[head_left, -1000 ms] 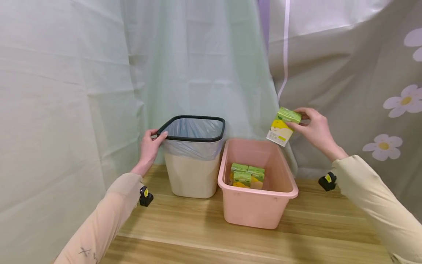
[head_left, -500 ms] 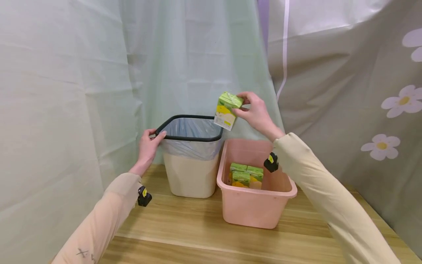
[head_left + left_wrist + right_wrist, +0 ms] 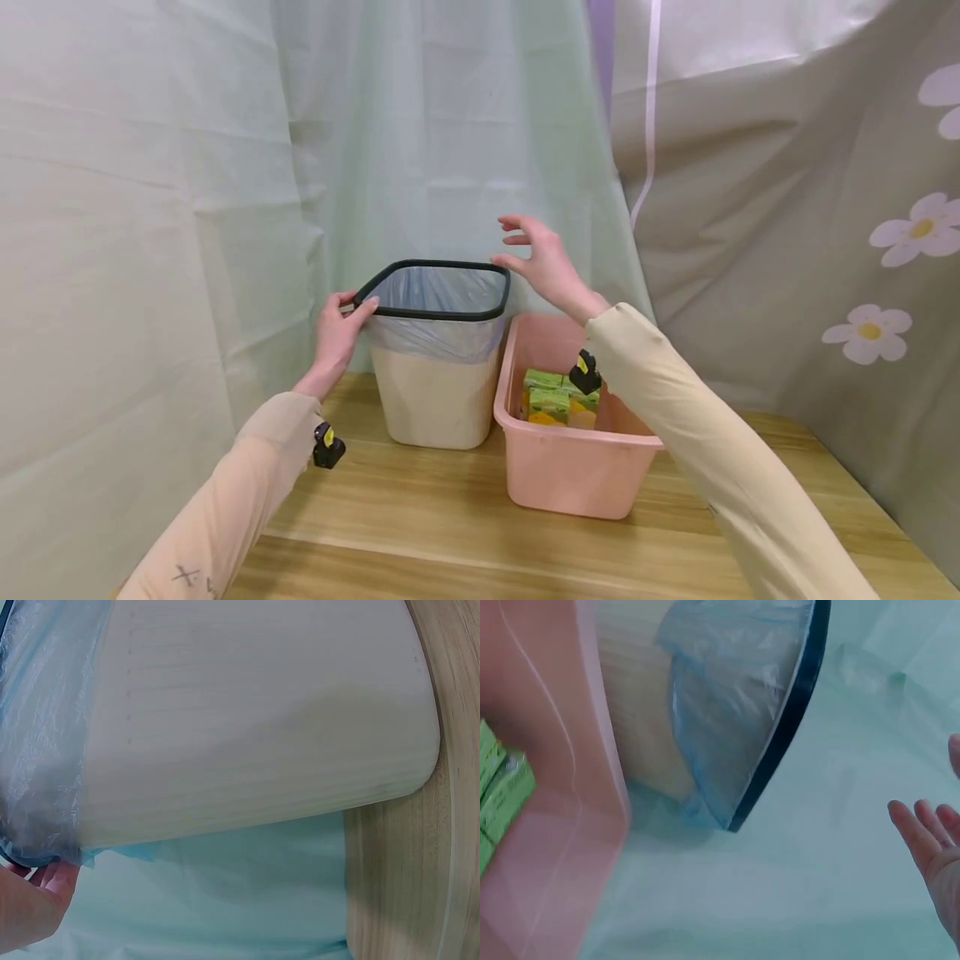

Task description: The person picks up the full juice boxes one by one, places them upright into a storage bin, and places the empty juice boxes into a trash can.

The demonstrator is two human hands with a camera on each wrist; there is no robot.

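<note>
My left hand (image 3: 337, 333) grips the black rim (image 3: 431, 316) of a cream trash can (image 3: 435, 400) at its left corner, thumb on top. A translucent bluish bag lines the can (image 3: 255, 712) and folds over its outside. My right hand (image 3: 543, 262), fingers apart with nothing between them, hovers just above and right of the can's right rim. In the right wrist view, the fingers (image 3: 913, 832) show at the right edge. Several green-and-yellow boxes (image 3: 549, 407) lie in a pink bin (image 3: 577, 471) to the right of the can. The can's bottom is hidden.
Both containers stand side by side on a wood-grain table (image 3: 390, 533). Pale green cloth (image 3: 465, 150) hangs close behind and along the left. A grey flowered curtain (image 3: 765, 250) hangs at the right.
My right hand has moved left from above the pink bin to the trash can's rim and let go of a green-and-yellow box, now out of sight. The left hand has stayed on the rim.
</note>
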